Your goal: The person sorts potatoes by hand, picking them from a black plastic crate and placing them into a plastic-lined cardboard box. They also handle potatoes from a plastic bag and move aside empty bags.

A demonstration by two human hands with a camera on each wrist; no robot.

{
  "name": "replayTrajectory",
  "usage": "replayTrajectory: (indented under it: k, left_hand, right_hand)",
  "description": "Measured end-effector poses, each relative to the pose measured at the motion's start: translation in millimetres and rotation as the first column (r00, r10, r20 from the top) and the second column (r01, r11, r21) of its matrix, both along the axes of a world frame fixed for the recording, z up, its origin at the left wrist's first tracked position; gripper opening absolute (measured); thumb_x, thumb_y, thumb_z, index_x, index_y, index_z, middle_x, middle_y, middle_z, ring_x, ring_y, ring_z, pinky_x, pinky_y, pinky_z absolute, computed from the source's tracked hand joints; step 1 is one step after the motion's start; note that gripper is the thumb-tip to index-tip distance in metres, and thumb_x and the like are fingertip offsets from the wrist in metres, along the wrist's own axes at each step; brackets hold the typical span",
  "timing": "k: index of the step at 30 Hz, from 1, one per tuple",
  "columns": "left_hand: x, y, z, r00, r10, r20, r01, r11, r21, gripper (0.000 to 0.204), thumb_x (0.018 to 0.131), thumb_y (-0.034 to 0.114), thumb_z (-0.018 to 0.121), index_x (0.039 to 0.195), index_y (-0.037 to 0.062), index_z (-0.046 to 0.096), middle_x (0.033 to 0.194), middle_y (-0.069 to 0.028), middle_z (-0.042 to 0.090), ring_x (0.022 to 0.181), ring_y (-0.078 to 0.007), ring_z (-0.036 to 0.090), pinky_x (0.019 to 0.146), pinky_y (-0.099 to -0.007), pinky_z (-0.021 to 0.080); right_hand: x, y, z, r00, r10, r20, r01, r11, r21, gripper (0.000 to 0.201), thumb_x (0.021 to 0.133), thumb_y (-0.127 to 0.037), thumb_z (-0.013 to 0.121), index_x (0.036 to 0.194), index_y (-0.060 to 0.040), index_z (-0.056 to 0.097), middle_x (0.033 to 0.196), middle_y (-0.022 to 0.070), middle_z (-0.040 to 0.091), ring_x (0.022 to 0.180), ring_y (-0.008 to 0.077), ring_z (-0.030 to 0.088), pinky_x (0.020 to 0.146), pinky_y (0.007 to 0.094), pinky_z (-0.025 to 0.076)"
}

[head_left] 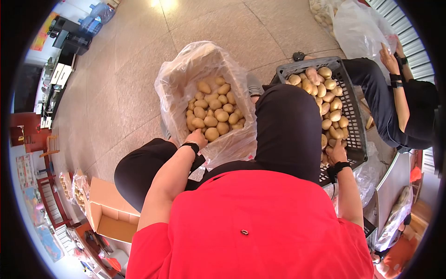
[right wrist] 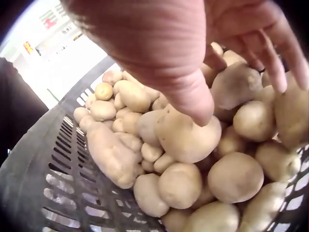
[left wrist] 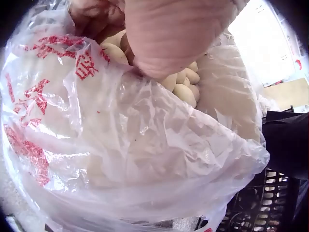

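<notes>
My left hand [head_left: 197,138] reaches over the near edge of a box lined with a clear plastic bag [head_left: 172,79], next to a heap of potatoes [head_left: 210,121]. In the left wrist view, the thumb side and palm hide most of its fingertips, and I cannot tell whether they hold a potato. Red print marks the crumpled bag in that view. At the right, my right hand [head_left: 337,151] is inside a black plastic crate [head_left: 355,123] filled with potatoes. Its fingers are spread in the right wrist view, and the thumb overlaps a large round potato [right wrist: 188,137].
Beside the crate sits another person, whose hand [head_left: 389,60] is at a clear bag [head_left: 360,28]. An open cardboard box [head_left: 111,209] stands at the lower left, near bagged potatoes [head_left: 80,188]. My knee [head_left: 290,125] rises between the lined box and the crate.
</notes>
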State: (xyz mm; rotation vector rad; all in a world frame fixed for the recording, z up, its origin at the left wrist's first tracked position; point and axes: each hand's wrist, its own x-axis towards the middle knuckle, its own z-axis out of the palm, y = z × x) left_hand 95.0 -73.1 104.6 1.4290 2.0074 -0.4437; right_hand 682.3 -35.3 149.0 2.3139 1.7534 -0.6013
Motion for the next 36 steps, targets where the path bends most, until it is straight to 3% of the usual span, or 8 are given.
replayTrajectory:
  k: [3,7,11,13,16,24,27,36]
  left_hand:
    - [5.6,2.4,6.8,0.998,0.041,-0.042,-0.042,0.999,-0.025,0.051,0.079,0.032,0.061,0.121,0.0047,0.051,0.115,-0.0189,0.060,0.108,-0.0324,0.057,0.092,-0.0394,0.045]
    - [29.2,12.2,43.7,0.996,-0.014,-0.093,-0.002,0.985,-0.171,0.053,0.083,0.042,0.053,0.121,0.0049,0.054,0.115,-0.0186,0.060,0.109,-0.0298,0.057,0.093,-0.0398,0.044]
    - [48.0,9.5,70.0,0.983,-0.015,-0.181,-0.003,0.995,-0.098,0.063,0.084,0.050,0.048,0.126,0.0031,0.050,0.127,-0.0197,0.052,0.115,-0.0380,0.050,0.096,-0.0415,0.041]
    - [39.8,7.6,60.3,0.996,-0.010,-0.091,0.001,0.995,-0.104,0.066,0.084,0.052,0.047,0.127,0.0017,0.048,0.131,-0.0219,0.047,0.119,-0.0418,0.044,0.100,-0.0423,0.037]
    - [10.3,-1.8,2.4,0.998,-0.063,-0.014,0.062,0.997,-0.042,0.069,0.080,0.054,0.052,0.129,0.0065,0.048,0.131,-0.0247,0.045,0.122,-0.0386,0.042,0.102,-0.0421,0.036]
    - [-10.2,-8.2,-34.1,0.994,-0.076,0.076,0.068,0.992,0.102,0.064,0.078,0.047,0.059,0.130,0.0114,0.049,0.125,-0.0287,0.049,0.123,-0.0426,0.039,0.103,-0.0407,0.034]
    - [-9.9,-7.1,-28.9,0.988,-0.151,0.024,0.146,0.979,0.145,0.061,0.077,0.044,0.062,0.127,0.0109,0.053,0.120,-0.0289,0.053,0.120,-0.0416,0.041,0.102,-0.0403,0.036]
    - [12.9,3.8,19.7,1.000,-0.001,0.024,0.001,1.000,0.008,0.050,0.074,0.042,0.064,0.109,0.0062,0.063,0.110,-0.0271,0.059,0.112,-0.0376,0.050,0.097,-0.0382,0.041]
  right_hand:
    - [18.7,7.5,-14.3,0.997,-0.080,0.011,0.079,0.996,0.030,0.064,0.069,-0.033,0.069,0.115,0.0035,0.044,0.102,0.0292,0.059,0.095,0.0419,0.059,0.085,0.0461,0.047]
    - [31.5,16.6,-18.4,0.979,-0.205,0.005,0.205,0.979,0.003,0.061,0.068,-0.036,0.070,0.112,0.0026,0.052,0.109,0.0259,0.059,0.105,0.0370,0.056,0.090,0.0426,0.046]
    - [39.0,25.7,-48.9,0.958,-0.285,0.045,0.285,0.958,-0.010,0.060,0.066,-0.035,0.071,0.113,-0.0023,0.054,0.106,0.0227,0.062,0.102,0.0347,0.059,0.088,0.0419,0.048]
    - [24.0,27.7,-32.3,0.932,-0.358,0.056,0.360,0.933,-0.027,0.063,0.065,-0.036,0.073,0.115,-0.0047,0.053,0.109,0.0204,0.061,0.103,0.0326,0.060,0.088,0.0411,0.049]
    - [20.9,27.2,-38.1,0.917,-0.395,0.058,0.396,0.918,0.002,0.067,0.065,-0.038,0.072,0.119,-0.0057,0.048,0.111,0.0217,0.060,0.103,0.0338,0.059,0.088,0.0416,0.048]
    - [6.1,17.4,-2.9,0.905,-0.416,-0.085,0.420,0.907,0.037,0.060,0.070,-0.025,0.064,0.120,0.0011,0.045,0.106,0.0257,0.061,0.103,0.0357,0.059,0.089,0.0404,0.047]
    - [1.3,17.9,3.9,0.889,-0.447,-0.100,0.451,0.892,0.020,0.061,0.070,-0.025,0.063,0.121,0.0019,0.045,0.106,0.0260,0.061,0.102,0.0357,0.059,0.088,0.0405,0.048]
    - [-6.5,-3.7,11.9,0.913,-0.366,-0.177,0.387,0.917,0.099,0.068,0.062,-0.031,0.068,0.121,-0.0043,0.047,0.099,0.0246,0.063,0.097,0.0366,0.060,0.085,0.0414,0.048]
